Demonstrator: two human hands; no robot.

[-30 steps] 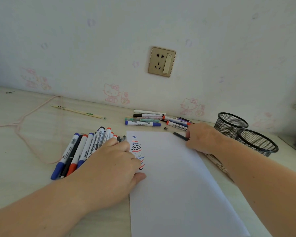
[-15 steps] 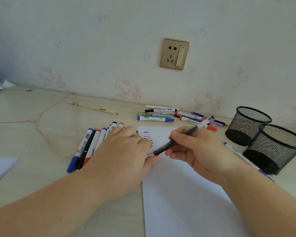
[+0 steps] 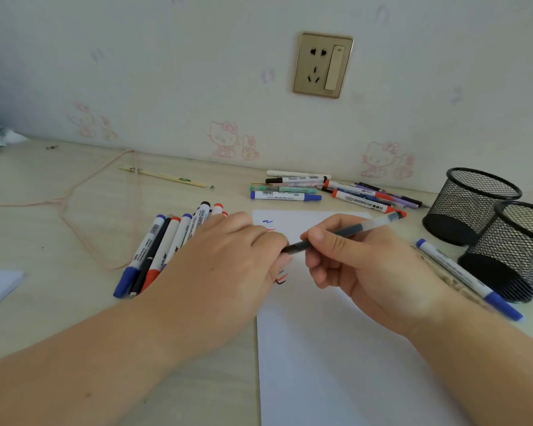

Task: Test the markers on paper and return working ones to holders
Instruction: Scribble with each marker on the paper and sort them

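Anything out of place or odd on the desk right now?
Nothing damaged or spilled. One blue-capped white marker lies alone beside the two black mesh holders, apart from both marker piles. A loose pink cord trails across the beige desk.

Two bare forearms come in from the bottom edge, one on each side. No sleeve cuff shows on either; both are uncovered from the frame edge to the wrist. Left hand [image 3: 228,259] bare: no ring, watch or band seen, back of hand facing the camera. Right hand [image 3: 360,265] bare too, nothing worn at the wrist. Short, unpainted nails show on the right fingers [image 3: 316,235]. No gloves.
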